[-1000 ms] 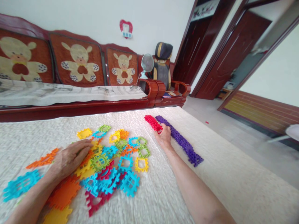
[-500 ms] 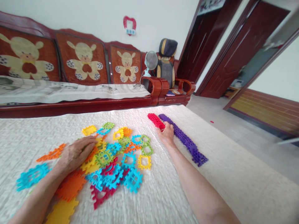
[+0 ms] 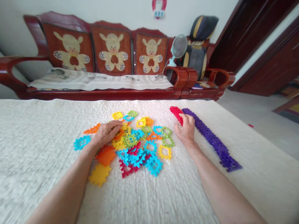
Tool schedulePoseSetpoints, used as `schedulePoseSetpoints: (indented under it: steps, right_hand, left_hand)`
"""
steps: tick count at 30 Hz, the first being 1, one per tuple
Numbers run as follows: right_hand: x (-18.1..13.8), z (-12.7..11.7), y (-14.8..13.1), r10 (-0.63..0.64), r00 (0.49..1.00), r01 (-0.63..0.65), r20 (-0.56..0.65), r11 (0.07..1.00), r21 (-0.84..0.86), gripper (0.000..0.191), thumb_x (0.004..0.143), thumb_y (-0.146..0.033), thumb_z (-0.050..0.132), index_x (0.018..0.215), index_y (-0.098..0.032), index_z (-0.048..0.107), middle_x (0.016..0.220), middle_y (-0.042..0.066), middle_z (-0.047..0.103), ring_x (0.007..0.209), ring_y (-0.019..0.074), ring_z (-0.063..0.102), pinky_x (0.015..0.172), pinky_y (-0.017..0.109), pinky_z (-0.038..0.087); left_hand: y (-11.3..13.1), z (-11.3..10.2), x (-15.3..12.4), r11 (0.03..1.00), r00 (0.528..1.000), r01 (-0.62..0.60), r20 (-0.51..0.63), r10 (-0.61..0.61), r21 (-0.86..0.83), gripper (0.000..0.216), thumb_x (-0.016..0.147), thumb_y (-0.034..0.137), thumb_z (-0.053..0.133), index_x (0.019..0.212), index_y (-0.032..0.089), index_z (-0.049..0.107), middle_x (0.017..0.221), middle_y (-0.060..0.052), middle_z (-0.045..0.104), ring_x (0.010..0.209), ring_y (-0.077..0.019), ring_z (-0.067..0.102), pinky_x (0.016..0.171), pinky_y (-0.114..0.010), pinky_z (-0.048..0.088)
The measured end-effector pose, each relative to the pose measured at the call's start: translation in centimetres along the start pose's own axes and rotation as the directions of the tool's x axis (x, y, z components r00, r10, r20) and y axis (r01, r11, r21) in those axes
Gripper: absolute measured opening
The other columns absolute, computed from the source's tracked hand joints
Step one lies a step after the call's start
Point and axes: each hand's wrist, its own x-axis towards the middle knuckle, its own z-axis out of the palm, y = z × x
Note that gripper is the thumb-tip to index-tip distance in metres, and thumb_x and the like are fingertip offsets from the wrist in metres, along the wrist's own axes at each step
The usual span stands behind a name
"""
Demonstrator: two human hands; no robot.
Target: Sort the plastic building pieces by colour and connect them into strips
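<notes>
A heap of notched plastic building pieces in blue, green, yellow, orange and dark red point(image 3: 137, 157) lies on the pale cloth. My left hand point(image 3: 108, 132) rests palm down on the heap's left side, fingers stretched over yellow and orange pieces. At the right, my right hand point(image 3: 187, 127) is curled round the near end of a row of red building pieces point(image 3: 176, 112), thumb on the left and fingers on the right. Its palm hides that end. Beside this hand runs a long row of purple building pieces point(image 3: 210, 137), overlapping and slanting toward the near right.
The cream quilted cloth point(image 3: 42, 149) covers the surface under the pieces. Behind it stand a wooden sofa point(image 3: 105, 94) with bear-patterned cushions, a small fan point(image 3: 178, 46) and a chair with a massage pad point(image 3: 195, 59). A small red piece point(image 3: 250, 125) lies on the floor.
The view has swung left, so everything sits farther right in the picture. Both hands keep about the same places, the left on the heap and the right at the red row.
</notes>
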Motion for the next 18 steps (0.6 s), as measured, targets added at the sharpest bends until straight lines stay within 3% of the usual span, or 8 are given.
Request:
schedulePoseSetpoints:
  steps: [2, 5, 12, 15, 18]
  right_hand:
    - [-0.1, 0.3, -1.5, -0.115, 0.993, 0.112, 0.027, 0.988, 0.103, 0.037, 0.085, -0.024, 0.053, 0.12, -0.018, 0.058, 0.114, 0.013, 0.059, 0.111, 0.03, 0.056, 0.1, 0.048, 0.046]
    - [-0.3, 0.8, -2.8, -0.187, 0.98, 0.171, 0.063, 0.965, 0.199, 0.033, 0.086, -0.022, 0.051, 0.117, -0.018, 0.06, 0.11, 0.012, 0.061, 0.108, 0.0279, 0.059, 0.098, 0.046, 0.049]
    - [-0.2, 1.1, -2.6, -0.074, 0.982, 0.035, 0.175, 0.975, 0.22, 0.03, 0.086, -0.027, 0.049, 0.112, -0.019, 0.062, 0.11, 0.013, 0.064, 0.109, 0.0283, 0.06, 0.1, 0.047, 0.049]
    - [-0.1, 1.3, -2.6, -0.052, 0.977, 0.003, 0.209, 0.974, 0.227, 0.03, 0.085, -0.027, 0.05, 0.111, -0.02, 0.063, 0.11, 0.012, 0.064, 0.109, 0.0283, 0.061, 0.101, 0.046, 0.049]
    - [-0.1, 1.6, -2.4, -0.058, 0.978, 0.009, 0.201, 0.972, 0.236, 0.03, 0.084, -0.027, 0.051, 0.11, -0.02, 0.064, 0.11, 0.012, 0.065, 0.108, 0.0278, 0.061, 0.1, 0.045, 0.049]
  left_hand:
    - [0.6, -0.4, 0.0, 1.0, 1.0, 0.009, -0.009, -0.01, -0.028, 0.041, 0.088, 0.053, 0.049, 0.098, 0.022, 0.074, 0.115, -0.007, 0.075, 0.108, -0.0246, 0.069, 0.103, -0.038, 0.052]
    - [2.2, -0.9, 0.0, 0.997, 1.0, 0.004, -0.015, -0.005, -0.076, 0.042, 0.087, 0.054, 0.053, 0.099, 0.021, 0.074, 0.117, -0.01, 0.074, 0.111, -0.0259, 0.068, 0.104, -0.039, 0.051]
    - [5.9, -0.4, 0.0, 0.994, 0.96, -0.098, 0.259, 0.109, -0.055, 0.034, 0.082, 0.05, 0.066, 0.101, 0.023, 0.075, 0.123, -0.007, 0.071, 0.119, -0.0242, 0.063, 0.107, -0.038, 0.048]
    - [5.5, 0.2, 0.2, 0.987, 0.946, -0.162, 0.286, 0.152, 0.01, 0.025, 0.08, 0.044, 0.067, 0.089, 0.021, 0.073, 0.119, -0.008, 0.071, 0.116, -0.0245, 0.064, 0.105, -0.041, 0.048]
    - [4.7, 0.2, 0.2, 0.987, 0.959, -0.146, 0.253, 0.127, 0.059, 0.022, 0.083, 0.039, 0.061, 0.081, 0.019, 0.069, 0.115, -0.008, 0.071, 0.112, -0.0234, 0.065, 0.101, -0.039, 0.05]
